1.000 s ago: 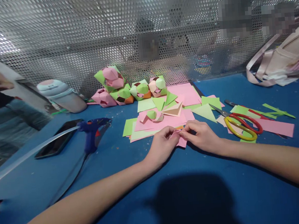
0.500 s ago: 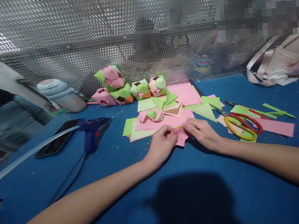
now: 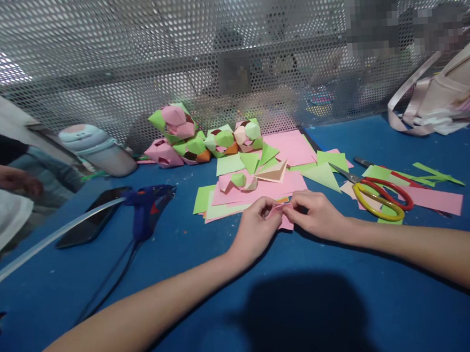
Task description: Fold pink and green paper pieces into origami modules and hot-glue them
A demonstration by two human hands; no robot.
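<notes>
Between both hands is a small piece of folded pink paper, partly covered by the fingers. My left hand pinches its left side with thumb and fingers. On the right side, my right hand grips it too, thumb and forefinger closed on the edge. Just beyond the hands lies a stack of pink and green paper sheets. A curled pink and green folded piece rests on that stack, beside a peach folded paper.
Several folded paper balls stand along the perforated metal screen. Left are a blue glue gun, a phone and a cup. Scissors lie on paper scraps at right, a bag behind. Another person's hand shows far left.
My right thumb and fingers have shifted inward onto the pink paper, covering more of it. At far left, another person's hand and white clothing have come into view.
</notes>
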